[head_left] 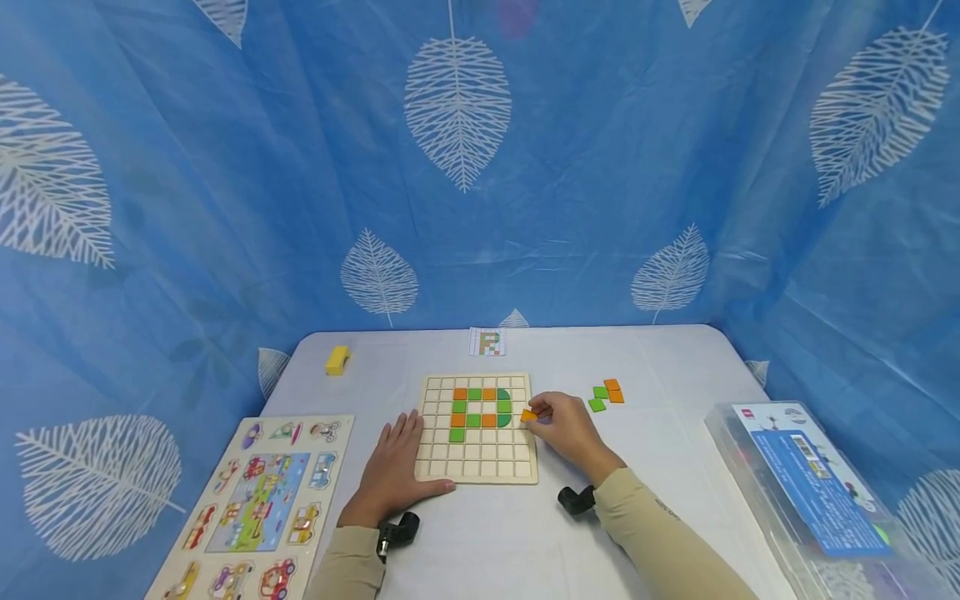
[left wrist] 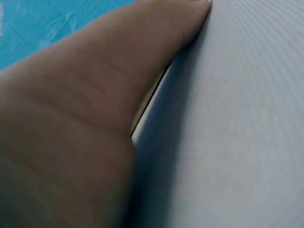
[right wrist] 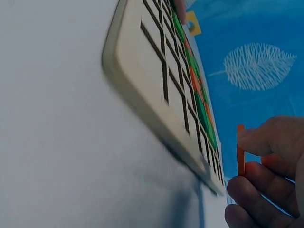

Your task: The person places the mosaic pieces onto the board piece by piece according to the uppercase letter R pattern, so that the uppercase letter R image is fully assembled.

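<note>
A wooden grid board (head_left: 476,475) lies on the table, with orange, green and dark green rounded tiles set in its cells in the shape of a P. My left hand (head_left: 397,467) rests along the board's left edge, fingers straight, thumb stretched by the near edge. In the left wrist view the thumb (left wrist: 142,38) lies low along the white cloth. My right hand (head_left: 566,429) pinches an orange square tile (head_left: 528,415) over the board's right edge. The right wrist view shows that tile (right wrist: 241,152) edge-on between thumb and fingers, raised beside the board (right wrist: 137,99).
Loose green tiles (head_left: 597,405) and orange tiles (head_left: 614,392) lie right of the board. A pattern card (head_left: 487,342) sits behind it. A yellow block (head_left: 337,361) stands back left, a picture puzzle (head_left: 341,433) front left. A clear plastic case (head_left: 757,508) is at the right.
</note>
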